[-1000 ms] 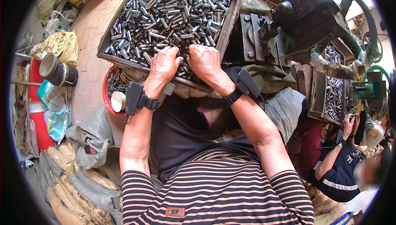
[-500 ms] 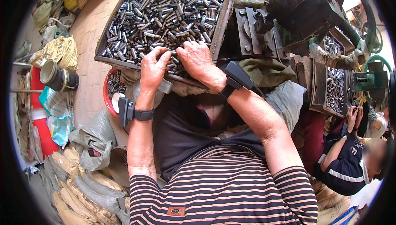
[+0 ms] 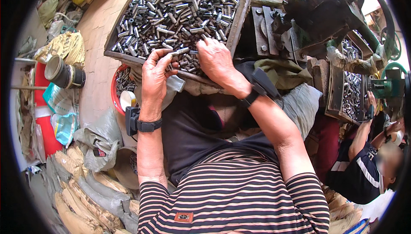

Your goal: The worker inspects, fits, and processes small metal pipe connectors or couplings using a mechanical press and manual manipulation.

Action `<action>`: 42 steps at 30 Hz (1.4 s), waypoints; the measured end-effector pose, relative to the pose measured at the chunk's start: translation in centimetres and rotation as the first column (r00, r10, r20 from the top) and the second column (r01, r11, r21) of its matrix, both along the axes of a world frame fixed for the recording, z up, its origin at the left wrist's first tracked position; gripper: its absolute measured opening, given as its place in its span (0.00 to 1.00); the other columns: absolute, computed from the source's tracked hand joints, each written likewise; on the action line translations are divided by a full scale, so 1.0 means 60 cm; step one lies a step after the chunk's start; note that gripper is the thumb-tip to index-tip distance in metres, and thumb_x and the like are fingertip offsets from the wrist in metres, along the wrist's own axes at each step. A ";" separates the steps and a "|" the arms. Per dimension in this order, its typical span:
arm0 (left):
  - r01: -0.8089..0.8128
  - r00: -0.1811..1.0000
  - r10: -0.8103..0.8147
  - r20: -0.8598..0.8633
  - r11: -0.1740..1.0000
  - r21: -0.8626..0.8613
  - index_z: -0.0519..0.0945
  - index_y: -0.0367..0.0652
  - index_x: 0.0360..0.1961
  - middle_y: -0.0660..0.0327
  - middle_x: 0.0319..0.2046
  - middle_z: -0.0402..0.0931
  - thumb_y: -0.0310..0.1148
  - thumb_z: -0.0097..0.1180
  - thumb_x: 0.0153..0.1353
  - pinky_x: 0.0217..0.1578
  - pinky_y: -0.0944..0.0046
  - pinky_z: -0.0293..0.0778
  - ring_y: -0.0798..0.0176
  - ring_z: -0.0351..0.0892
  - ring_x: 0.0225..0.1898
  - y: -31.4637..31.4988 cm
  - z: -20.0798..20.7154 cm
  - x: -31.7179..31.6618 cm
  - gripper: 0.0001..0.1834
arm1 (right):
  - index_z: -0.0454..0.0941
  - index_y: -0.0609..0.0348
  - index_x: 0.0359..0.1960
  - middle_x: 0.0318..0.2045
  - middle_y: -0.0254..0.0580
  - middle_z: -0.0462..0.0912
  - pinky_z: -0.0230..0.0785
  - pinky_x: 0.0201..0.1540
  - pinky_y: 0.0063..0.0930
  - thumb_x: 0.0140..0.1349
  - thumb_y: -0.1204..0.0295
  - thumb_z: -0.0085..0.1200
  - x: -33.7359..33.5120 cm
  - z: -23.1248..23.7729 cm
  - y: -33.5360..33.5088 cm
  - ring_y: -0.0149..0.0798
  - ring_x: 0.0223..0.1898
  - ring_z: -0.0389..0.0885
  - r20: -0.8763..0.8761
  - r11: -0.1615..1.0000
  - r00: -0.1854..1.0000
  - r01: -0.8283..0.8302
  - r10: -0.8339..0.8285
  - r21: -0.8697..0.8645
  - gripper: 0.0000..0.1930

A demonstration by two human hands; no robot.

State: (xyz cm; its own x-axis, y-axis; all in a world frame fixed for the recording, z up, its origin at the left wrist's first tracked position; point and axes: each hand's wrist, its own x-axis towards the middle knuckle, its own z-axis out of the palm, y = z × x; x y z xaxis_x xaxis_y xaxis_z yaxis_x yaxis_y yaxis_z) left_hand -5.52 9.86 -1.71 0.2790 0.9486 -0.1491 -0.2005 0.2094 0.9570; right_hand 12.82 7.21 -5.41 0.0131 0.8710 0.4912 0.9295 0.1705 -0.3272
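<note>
- What do we have, left to right?
- First a red bucket [image 3: 115, 94], then our left hand [image 3: 155, 73], thumb and fingers pinching 1 metal tube [image 3: 180, 51] over the near part of the box [image 3: 122, 57].
- And our right hand [image 3: 216, 60]?
- It's at the near side of the tube heap [image 3: 180, 13]; we can't tell whether it grips anything. Right of that stands a dark machine [image 3: 317, 15].
</note>
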 end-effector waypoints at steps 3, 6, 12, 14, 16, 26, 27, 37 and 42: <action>0.048 0.997 -0.047 0.062 0.999 -0.017 0.76 0.44 0.42 0.65 0.32 0.79 0.29 0.52 0.64 0.29 0.73 0.77 0.72 0.79 0.32 -0.009 0.004 0.006 0.06 | 0.71 0.62 0.27 0.26 0.53 0.78 0.71 0.36 0.45 0.54 0.75 0.54 0.021 0.032 -0.041 0.58 0.32 0.78 -0.511 0.977 0.856 -0.169 0.082 -0.127 0.05; 0.077 0.992 -0.071 0.105 0.996 -0.053 0.76 0.44 0.42 0.65 0.32 0.79 0.29 0.52 0.64 0.29 0.73 0.77 0.72 0.79 0.31 -0.022 0.005 0.024 0.07 | 0.74 0.64 0.31 0.21 0.42 0.80 0.73 0.29 0.29 0.56 0.77 0.54 0.042 0.042 -0.070 0.34 0.24 0.81 -0.905 0.943 0.422 -0.279 -0.051 -0.183 0.04; 0.217 0.960 -0.197 0.200 0.973 -0.082 0.76 0.42 0.42 0.64 0.32 0.79 0.29 0.54 0.63 0.29 0.72 0.76 0.71 0.78 0.31 -0.061 0.018 0.078 0.07 | 0.73 0.64 0.35 0.28 0.37 0.80 0.76 0.33 0.22 0.61 0.79 0.51 0.068 0.080 -0.130 0.28 0.29 0.81 -0.996 0.963 0.076 -0.260 -0.045 -0.064 0.03; 0.267 0.937 -0.238 0.254 0.960 -0.088 0.76 0.42 0.42 0.63 0.32 0.78 0.30 0.54 0.63 0.29 0.72 0.76 0.71 0.78 0.30 -0.071 0.022 0.095 0.07 | 0.74 0.63 0.36 0.29 0.37 0.80 0.76 0.35 0.23 0.62 0.78 0.51 0.079 0.085 -0.145 0.29 0.30 0.82 -0.998 0.969 0.056 -0.245 -0.026 -0.039 0.03; 0.285 0.932 -0.258 0.256 0.956 -0.074 0.76 0.41 0.42 0.62 0.31 0.78 0.29 0.54 0.63 0.28 0.72 0.76 0.71 0.78 0.30 -0.076 0.021 0.109 0.07 | 0.74 0.63 0.36 0.30 0.38 0.80 0.78 0.36 0.24 0.62 0.78 0.52 0.092 0.088 -0.158 0.31 0.31 0.82 -0.998 0.968 -0.050 -0.252 -0.034 -0.020 0.03; 0.376 0.921 -0.375 0.106 0.926 0.007 0.77 0.42 0.41 0.64 0.30 0.77 0.29 0.53 0.64 0.26 0.73 0.73 0.72 0.76 0.29 -0.109 0.032 0.173 0.06 | 0.73 0.64 0.36 0.32 0.40 0.79 0.79 0.37 0.25 0.61 0.79 0.52 0.137 0.085 -0.214 0.33 0.31 0.83 -0.969 0.978 -0.243 -0.207 -0.050 0.001 0.04; 0.407 0.912 -0.408 0.043 0.913 0.028 0.76 0.41 0.42 0.64 0.30 0.77 0.29 0.53 0.64 0.27 0.73 0.72 0.73 0.76 0.30 -0.113 0.039 0.179 0.07 | 0.73 0.64 0.36 0.32 0.40 0.79 0.79 0.37 0.25 0.61 0.79 0.52 0.143 0.084 -0.220 0.33 0.31 0.83 -0.969 0.980 -0.244 -0.199 -0.047 0.002 0.04; 0.624 0.781 -0.621 0.064 0.778 -0.069 0.74 0.40 0.42 0.64 0.26 0.75 0.30 0.55 0.62 0.25 0.74 0.70 0.72 0.74 0.26 -0.143 0.049 0.233 0.09 | 0.74 0.63 0.32 0.28 0.37 0.79 0.76 0.33 0.21 0.60 0.77 0.53 0.208 0.107 -0.274 0.29 0.29 0.81 -0.995 0.960 -0.076 -0.277 -0.063 -0.040 0.03; 0.568 0.823 -0.562 0.080 0.817 -0.102 0.75 0.40 0.41 0.65 0.27 0.76 0.32 0.55 0.63 0.26 0.73 0.71 0.73 0.75 0.27 -0.145 0.028 0.279 0.08 | 0.76 0.64 0.33 0.25 0.34 0.78 0.71 0.31 0.19 0.58 0.75 0.56 0.250 0.115 -0.284 0.25 0.26 0.77 -0.959 0.975 0.260 -0.156 -0.115 -0.159 0.05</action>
